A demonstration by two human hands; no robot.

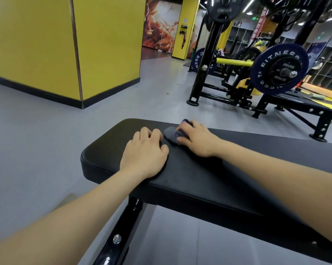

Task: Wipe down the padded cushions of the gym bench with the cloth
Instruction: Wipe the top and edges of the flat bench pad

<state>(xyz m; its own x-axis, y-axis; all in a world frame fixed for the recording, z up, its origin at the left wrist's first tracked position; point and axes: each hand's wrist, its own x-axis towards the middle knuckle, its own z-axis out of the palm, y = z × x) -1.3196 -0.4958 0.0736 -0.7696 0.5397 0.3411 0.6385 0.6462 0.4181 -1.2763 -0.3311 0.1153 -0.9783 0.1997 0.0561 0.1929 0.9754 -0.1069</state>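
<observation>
- The cloth [172, 134], grey with a purple part showing past the fingers, lies bunched on top of the black padded cushion [199, 175], near its far edge and toward the rounded end.
- The right hand [194, 139] lies over the cloth with fingers curled round it, thumb tucked against the near fold; most of the fabric is hidden under the palm.
- The left hand [145, 152] rests palm-down on the cushion just beside the cloth, fingers bent at the knuckles, holding nothing; its fingertips sit very near the cloth, and contact cannot be made out.
- Both forearms reach in from the bottom edge and cover part of the cushion's near side.
- A black steel leg [123, 228] with a bolt runs down under the cushion and is cut off at the bottom.
- Grey floor [37, 140] lies all round.
- A yellow wall block [65, 44] with a dark skirting stands to the far left.
- Beyond the cushion on the right stands a black rack [209, 60] carrying a weight plate [279, 68] marked FITNESS; its frame is partly blurred and cropped at the right.
</observation>
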